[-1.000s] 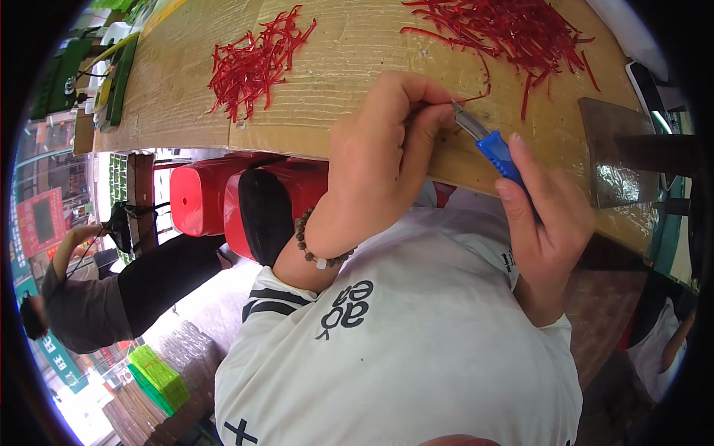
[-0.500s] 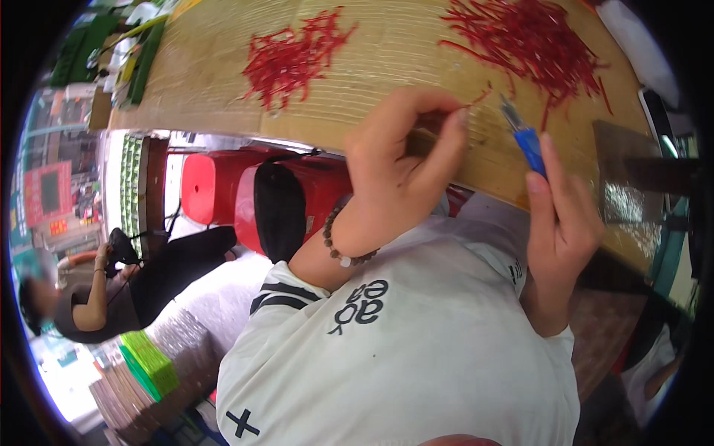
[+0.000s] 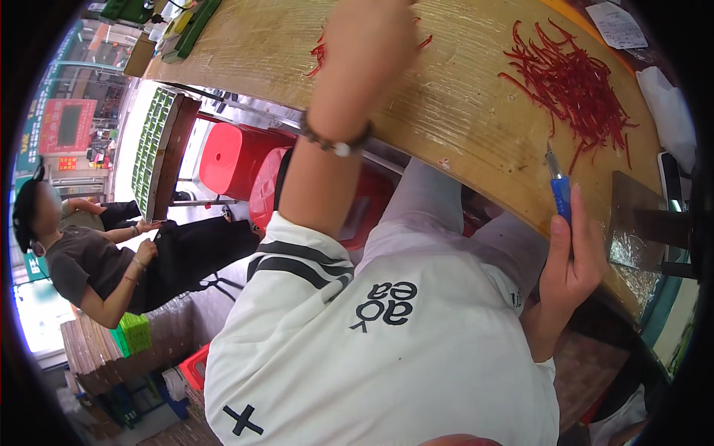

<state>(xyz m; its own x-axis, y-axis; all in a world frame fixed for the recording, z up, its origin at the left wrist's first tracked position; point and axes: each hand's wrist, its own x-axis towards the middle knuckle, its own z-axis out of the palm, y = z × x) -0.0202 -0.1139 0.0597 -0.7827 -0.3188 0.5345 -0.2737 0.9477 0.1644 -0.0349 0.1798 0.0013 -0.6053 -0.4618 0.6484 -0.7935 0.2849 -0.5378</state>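
My right hand (image 3: pixel 571 256) is closed around the blue handle of a slim craft knife (image 3: pixel 560 192). Its pointed metal tip is directed away from me, just beside the near left edge of a heap of thin red strips (image 3: pixel 573 85). Stretched far forward, my left hand (image 3: pixel 372 37) is over a second, smaller pile of red strips (image 3: pixel 318 59) and covers most of it. Motion blurs this hand and its fingers are hidden, so whether it holds anything cannot be made out.
Both piles lie on a tan work table (image 3: pixel 461 104) with a film-like covering. A white paper slip (image 3: pixel 617 24) and a white bag (image 3: pixel 669 111) are at the right. Red stools (image 3: pixel 230 160) stand below the left edge. Another person (image 3: pixel 104 260) is at the far left.
My left hand has moved forward and left, from near the knife to the left pile. The knife stays in my right hand. The view has shifted, and the other person is more upright.
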